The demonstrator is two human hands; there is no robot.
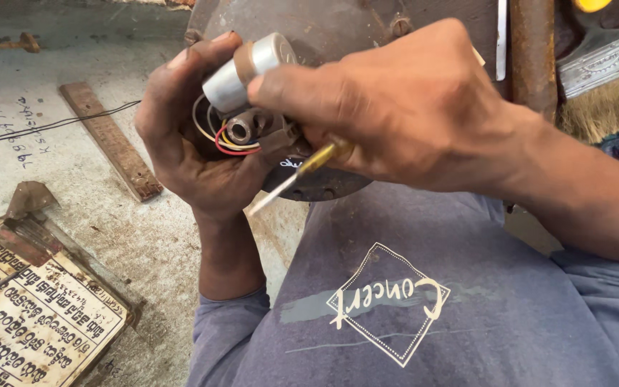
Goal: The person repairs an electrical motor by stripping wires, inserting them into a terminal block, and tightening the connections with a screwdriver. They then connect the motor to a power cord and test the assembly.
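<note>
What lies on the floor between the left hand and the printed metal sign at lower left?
In the head view, a flat wooden strip lies between the left hand and the sign.

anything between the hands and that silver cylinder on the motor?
Nothing visible. The left hand cups the silver cylinder from the left, and the right hand presses its thumb on the cylinder's brown band. The colored wires loop beneath it, and the screwdriver in the right hand points away below.

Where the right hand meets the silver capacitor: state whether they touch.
Touching. The head view shows the right hand with its forefinger pressed across the silver capacitor, with no gap; the left hand cups it from behind.
</note>
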